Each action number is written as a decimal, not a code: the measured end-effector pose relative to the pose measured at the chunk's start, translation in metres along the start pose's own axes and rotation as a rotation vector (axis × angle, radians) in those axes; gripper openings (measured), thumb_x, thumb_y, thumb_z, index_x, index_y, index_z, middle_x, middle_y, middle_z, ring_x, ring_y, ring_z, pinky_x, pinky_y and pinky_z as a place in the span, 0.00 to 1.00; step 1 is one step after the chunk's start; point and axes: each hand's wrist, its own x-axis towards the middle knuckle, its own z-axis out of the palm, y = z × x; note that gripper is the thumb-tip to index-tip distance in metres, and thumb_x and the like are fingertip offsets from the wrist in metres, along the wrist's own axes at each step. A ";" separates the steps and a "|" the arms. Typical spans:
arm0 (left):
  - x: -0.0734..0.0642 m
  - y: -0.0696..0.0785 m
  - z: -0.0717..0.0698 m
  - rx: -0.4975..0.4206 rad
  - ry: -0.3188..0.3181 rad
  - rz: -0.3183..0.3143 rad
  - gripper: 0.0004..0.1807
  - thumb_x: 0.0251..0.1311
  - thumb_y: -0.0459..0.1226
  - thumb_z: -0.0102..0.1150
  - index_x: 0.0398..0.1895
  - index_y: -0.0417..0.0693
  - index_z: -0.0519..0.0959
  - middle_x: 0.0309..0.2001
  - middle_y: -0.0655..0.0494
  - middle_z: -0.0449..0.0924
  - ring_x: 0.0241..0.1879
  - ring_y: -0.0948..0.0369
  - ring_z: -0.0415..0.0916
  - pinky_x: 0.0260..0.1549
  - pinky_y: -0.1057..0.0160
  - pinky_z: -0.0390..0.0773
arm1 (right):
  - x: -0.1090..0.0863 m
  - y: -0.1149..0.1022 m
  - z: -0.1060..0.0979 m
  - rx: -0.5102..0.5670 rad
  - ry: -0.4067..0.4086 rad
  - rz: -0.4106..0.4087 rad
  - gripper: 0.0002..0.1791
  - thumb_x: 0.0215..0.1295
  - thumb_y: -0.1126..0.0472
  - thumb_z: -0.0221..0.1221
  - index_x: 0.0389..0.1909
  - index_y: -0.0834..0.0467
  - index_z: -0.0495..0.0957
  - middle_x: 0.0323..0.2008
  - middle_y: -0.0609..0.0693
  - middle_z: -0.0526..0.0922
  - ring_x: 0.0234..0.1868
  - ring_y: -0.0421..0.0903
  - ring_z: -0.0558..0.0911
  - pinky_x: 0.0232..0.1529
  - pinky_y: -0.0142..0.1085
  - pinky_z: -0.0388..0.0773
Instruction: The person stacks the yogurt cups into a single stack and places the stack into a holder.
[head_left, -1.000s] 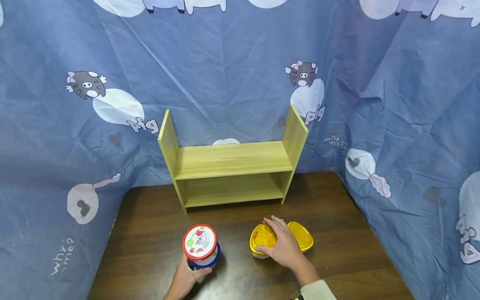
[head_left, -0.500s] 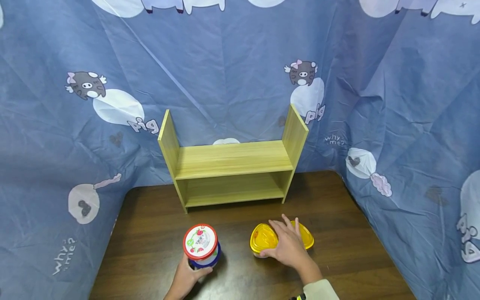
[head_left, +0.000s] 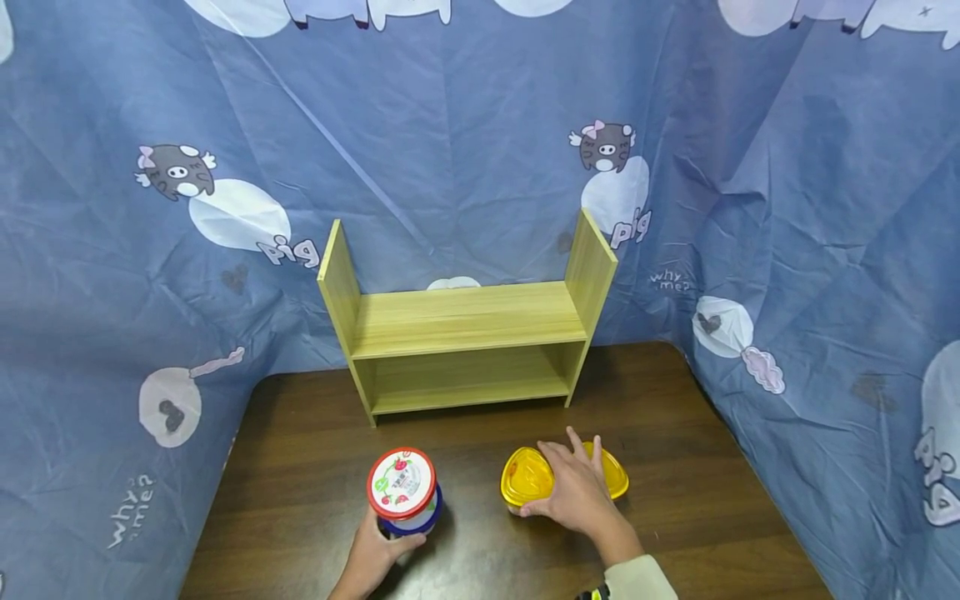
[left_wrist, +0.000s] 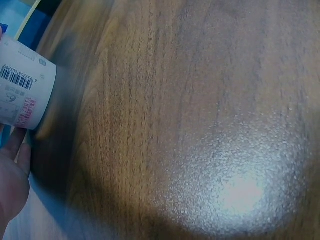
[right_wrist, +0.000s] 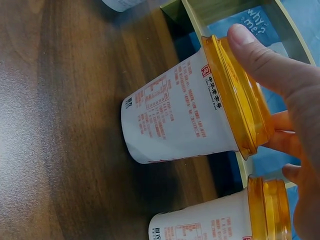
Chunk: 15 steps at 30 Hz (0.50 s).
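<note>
On the table's left, a round tub with a red-rimmed, cherry-print lid (head_left: 402, 482) sits on top of a blue-lidded tub (head_left: 427, 525). My left hand (head_left: 372, 552) grips this stack from the near side, thumb at the lower tub. The left wrist view shows a white tub wall with a barcode (left_wrist: 17, 77). To the right, my right hand (head_left: 577, 496) holds a white cup (right_wrist: 175, 110) by its yellow, rounded-triangle lid (head_left: 527, 477), the thumb at the lid's edge. A second yellow-lidded cup (right_wrist: 200, 222) stands beside it, partly covered by the fingers.
A light wooden two-tier shelf (head_left: 468, 321) stands at the back of the dark wooden table (head_left: 300, 467), behind the tubs and cups. Blue printed cloth (head_left: 465, 150) hangs behind and along both sides.
My right hand has shifted slightly right, its fingers spreading over the second cup's lid and uncovering more of the first lid. My left hand and the tubs stay where they were.
</note>
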 end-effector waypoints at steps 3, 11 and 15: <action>-0.001 0.000 0.001 -0.006 -0.001 -0.001 0.53 0.38 0.35 0.85 0.69 0.39 0.62 0.61 0.39 0.75 0.60 0.43 0.73 0.59 0.42 0.69 | 0.001 0.000 0.000 -0.002 -0.018 -0.003 0.63 0.29 0.28 0.77 0.67 0.59 0.73 0.63 0.53 0.78 0.75 0.65 0.56 0.69 0.70 0.33; -0.001 0.000 0.001 -0.022 0.003 0.006 0.53 0.38 0.34 0.84 0.70 0.40 0.63 0.61 0.41 0.75 0.60 0.44 0.72 0.60 0.44 0.68 | 0.002 -0.002 0.002 -0.016 -0.057 0.000 0.62 0.31 0.28 0.76 0.68 0.59 0.72 0.64 0.52 0.77 0.75 0.66 0.54 0.70 0.68 0.30; -0.002 0.002 0.001 -0.011 0.012 0.016 0.53 0.38 0.34 0.84 0.69 0.39 0.63 0.60 0.40 0.75 0.59 0.44 0.73 0.59 0.43 0.69 | 0.002 -0.003 0.004 -0.026 -0.059 0.000 0.61 0.32 0.28 0.76 0.67 0.59 0.73 0.63 0.53 0.78 0.75 0.65 0.55 0.70 0.68 0.30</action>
